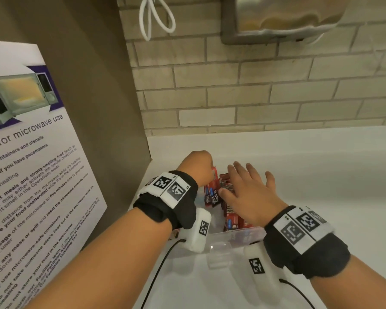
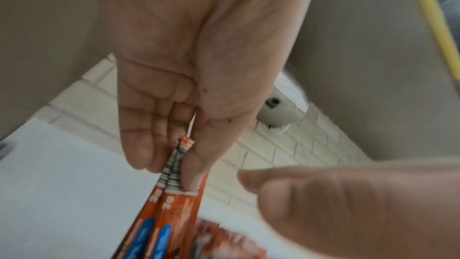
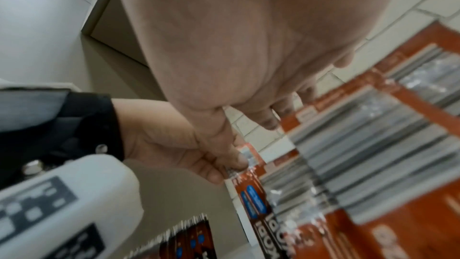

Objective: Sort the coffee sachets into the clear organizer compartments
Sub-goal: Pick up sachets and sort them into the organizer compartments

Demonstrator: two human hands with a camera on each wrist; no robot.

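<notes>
**Q:** Hand states, this entry?

**A:** My left hand (image 2: 189, 78) pinches a few red sachets (image 2: 171, 194) by their crimped top ends, thumb against fingertips; at least two, maybe a third behind, the blur won't let me count. My right hand (image 1: 249, 192) is flat, fingers straight and spread, holding nothing. It lies over the packed stack (image 3: 368, 157) of sachets; I cannot tell whether it presses or only hovers.

**Q:** Where is everything?

**A:** The organizer (image 1: 236, 238) sits on the white counter (image 1: 310, 166), pushed into the corner by the brown panel (image 1: 103, 85) and the brick wall (image 1: 254, 92). The stack fills the compartment under my right hand. The pinched sachets hang over the slot just left of it, lower ends at or inside that slot; which, I cannot say.

**Q:** Step in hand?

**A:** My judgement: seating this bunch in the left slot while the right hand keeps the stack back.

**Q:** What could go wrong?

**A:**
- The grip is only on the crimps. If one sachet slides, the bunch fans and catches on the divider.
- The stack looks tight. If I lift the right hand too soon it may lean across into the slot I'm filling.
- The organizer is light, clear plastic, I'd guess. Pushing down off-centre could tip or skid it.
- The wrist-camera cable (image 1: 156, 273) trails by the front wall; a snag could tug my left hand.
</notes>
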